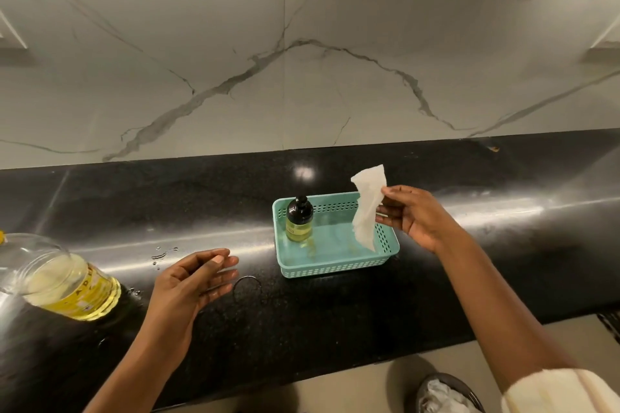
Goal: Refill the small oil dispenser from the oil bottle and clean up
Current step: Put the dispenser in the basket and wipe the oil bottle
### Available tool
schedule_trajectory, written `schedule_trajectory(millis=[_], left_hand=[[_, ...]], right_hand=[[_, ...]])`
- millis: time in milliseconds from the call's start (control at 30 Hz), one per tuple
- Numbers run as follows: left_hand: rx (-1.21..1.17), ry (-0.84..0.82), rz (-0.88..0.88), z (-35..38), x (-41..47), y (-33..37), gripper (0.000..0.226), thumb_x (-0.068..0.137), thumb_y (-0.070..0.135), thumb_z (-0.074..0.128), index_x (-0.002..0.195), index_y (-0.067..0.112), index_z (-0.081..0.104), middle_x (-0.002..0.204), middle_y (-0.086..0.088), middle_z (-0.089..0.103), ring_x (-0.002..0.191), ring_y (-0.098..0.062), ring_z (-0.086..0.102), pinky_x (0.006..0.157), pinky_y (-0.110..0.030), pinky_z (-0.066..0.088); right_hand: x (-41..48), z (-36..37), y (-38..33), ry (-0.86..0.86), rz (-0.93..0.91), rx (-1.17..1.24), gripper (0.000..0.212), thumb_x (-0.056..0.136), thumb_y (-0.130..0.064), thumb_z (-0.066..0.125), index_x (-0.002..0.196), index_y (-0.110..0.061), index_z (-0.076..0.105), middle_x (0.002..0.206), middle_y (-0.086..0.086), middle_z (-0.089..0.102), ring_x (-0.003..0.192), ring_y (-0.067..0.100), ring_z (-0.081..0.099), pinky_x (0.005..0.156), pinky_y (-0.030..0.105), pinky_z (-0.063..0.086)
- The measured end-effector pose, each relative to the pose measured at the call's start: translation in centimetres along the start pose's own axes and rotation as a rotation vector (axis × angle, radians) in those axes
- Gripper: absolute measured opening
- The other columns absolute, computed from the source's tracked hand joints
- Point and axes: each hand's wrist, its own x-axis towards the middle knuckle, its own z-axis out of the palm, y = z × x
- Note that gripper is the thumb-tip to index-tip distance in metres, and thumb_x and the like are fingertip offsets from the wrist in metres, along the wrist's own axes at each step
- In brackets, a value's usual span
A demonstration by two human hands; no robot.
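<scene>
On the black counter [335, 312], a teal basket [335, 266] held the dispenser [298, 220] at ten o'clock. A tissue [367, 208] was pinched by the right hand [414, 216]; the left hand [191, 285] was kept loosely open, empty.

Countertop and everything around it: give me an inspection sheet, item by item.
Surface: black countertop, glossy, droplets near left hand.
Job's things: small dispenser upright in teal basket; oil bottle at left edge, partly full.
Clutter: nothing seen.
Grippers: left hand open, empty; right hand fingers pinch a paper towel above the basket.
Cables: nothing seen.
Surroundings: marble wall; bin with crumpled paper on floor.
</scene>
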Motion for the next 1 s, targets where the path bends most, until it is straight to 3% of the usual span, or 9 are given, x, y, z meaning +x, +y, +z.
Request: schedule_trajectory(millis=[100, 233, 333, 467, 533, 633, 833, 900, 1000], left_hand=[[-0.006, -0.048, 0.036, 1.3, -0.3, 0.5, 0.044, 0.082, 0.026, 0.085, 0.12, 0.006, 0.076, 0.114, -0.014, 0.083, 0.107, -0.035, 0.08, 0.091, -0.04, 0.066], [0.088, -0.122, 0.129, 5.5, -0.9, 1.8, 0.035, 0.084, 0.025, 0.08, 0.116, 0.012, 0.079, 0.11, -0.011, 0.083, 0.105, -0.034, 0.08, 0.093, -0.041, 0.065], [0.197, -0.256, 0.166, 10.3, -0.2, 2.4, 0.041, 0.084, 0.033, 0.085, 0.121, 0.017, 0.079, 0.112, -0.004, 0.084, 0.106, -0.025, 0.08, 0.094, -0.039, 0.065], [0.398, -0.363, 0.147, 16.9, 1.7, 2.5, 0.065, 0.075, 0.045, 0.097, 0.131, 0.019, 0.075, 0.119, 0.009, 0.078, 0.11, -0.008, 0.076, 0.098, -0.028, 0.062], [0.448, -0.353, 0.168, 19.4, 3.0, 1.9, 0.058, 0.073, 0.04, 0.099, 0.124, 0.019, 0.079, 0.111, 0.009, 0.079, 0.109, -0.01, 0.077, 0.099, -0.031, 0.062], [0.401, -0.289, 0.14, 21.2, 5.0, 0.7, 0.039, 0.079, 0.024, 0.095, 0.114, 0.015, 0.082, 0.102, -0.001, 0.084, 0.1, -0.018, 0.081, 0.096, -0.046, 0.065], [0.266, -0.189, 0.069, 21.3, 5.6, 0.9, 0.018, 0.093, 0.007, 0.082, 0.11, 0.008, 0.079, 0.101, -0.009, 0.083, 0.095, -0.023, 0.08, 0.079, -0.032, 0.064], [0.198, -0.188, 0.024, 20.9, 5.7, 1.1, 0.014, 0.095, 0.004, 0.08, 0.107, 0.011, 0.077, 0.103, -0.009, 0.082, 0.097, -0.025, 0.08, 0.083, -0.036, 0.065], [0.086, -0.21, -0.05, 20.6, 6.1, 1.9, 0.015, 0.096, -0.001, 0.074, 0.103, 0.011, 0.079, 0.109, -0.015, 0.082, 0.105, -0.033, 0.079, 0.089, -0.042, 0.067]], right_hand=[[-1.7, 0.9, 0.4, -0.078, -0.003, 0.193, 0.013, 0.105, -0.014, 0.059, 0.107, -0.007, 0.069, 0.102, 0.015, 0.079, 0.084, 0.025, 0.08, 0.068, 0.039, 0.068], [-2.7, 2.7, 1.4, -0.103, -0.051, 0.078, 0.016, 0.107, -0.019, 0.056, 0.102, -0.011, 0.07, 0.1, 0.012, 0.079, 0.089, 0.022, 0.077, 0.072, 0.037, 0.067], [-2.9, 4.2, 2.2, -0.04, -0.085, -0.007, 0.014, 0.107, -0.017, 0.059, 0.102, -0.01, 0.07, 0.1, 0.012, 0.079, 0.085, 0.022, 0.075, 0.062, 0.028, 0.063], [-2.3, 5.1, 3.3, 0.155, -0.18, -0.171, 0.018, 0.103, -0.018, 0.066, 0.102, -0.001, 0.073, 0.097, 0.012, 0.082, 0.092, 0.03, 0.08, 0.076, 0.039, 0.066], [-1.9, 4.9, 3.2, 0.233, -0.223, -0.242, 0.015, 0.1, -0.02, 0.07, 0.096, -0.006, 0.077, 0.092, 0.011, 0.081, 0.09, 0.032, 0.078, 0.079, 0.045, 0.064], [-1.8, 4.2, 2.7, 0.258, -0.212, -0.202, 0.015, 0.1, -0.019, 0.07, 0.095, -0.008, 0.079, 0.093, 0.011, 0.081, 0.092, 0.031, 0.079, 0.079, 0.039, 0.066], [-1.7, 3.4, 2.8, 0.013, -0.124, -0.013, 0.029, 0.105, 0.002, 0.049, 0.111, -0.005, 0.077, 0.112, 0.017, 0.079, 0.105, 0.032, 0.077, 0.089, 0.039, 0.064], [-1.4, 3.2, 3.0, -0.062, -0.068, 0.104, 0.041, 0.097, 0.014, 0.043, 0.119, -0.002, 0.074, 0.12, 0.02, 0.077, 0.106, 0.032, 0.075, 0.086, 0.036, 0.065], [-0.7, 2.8, 3.5, -0.124, -0.02, 0.192, 0.043, 0.093, 0.019, 0.049, 0.123, -0.001, 0.073, 0.125, 0.022, 0.075, 0.109, 0.034, 0.073, 0.088, 0.037, 0.065]])
